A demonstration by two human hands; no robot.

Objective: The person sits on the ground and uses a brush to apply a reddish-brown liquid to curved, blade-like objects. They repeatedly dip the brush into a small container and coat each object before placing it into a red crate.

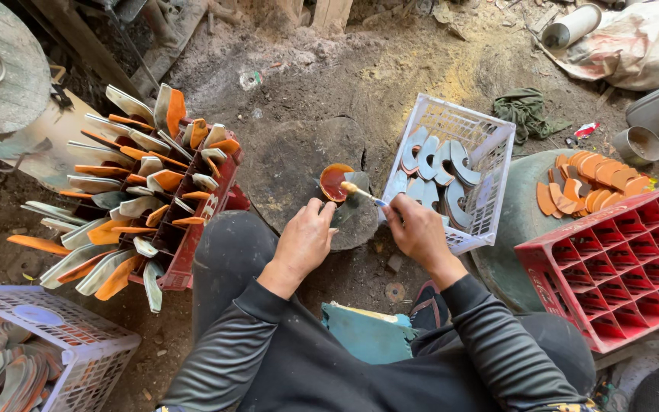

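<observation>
Sole piece (pixel 335 181) — coated glossy red-brown — sits in my left hand (pixel 304 239), fingers curled round its lower edge, held over the dark round block (pixel 299 164). My right hand (pixel 419 231) pinches a small brush (pixel 361 193), its tip touching the piece's right rim. Just right stands the white basket (pixel 490 183) of grey pieces; left, the red crate (pixel 192 252) of coated ones — bare dirt lies open ahead.

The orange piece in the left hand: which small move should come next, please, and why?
Probably another brush stroke. The left hand holds the orange-coated piece, and the brush in the right hand has its tip at the piece's edge.
</observation>
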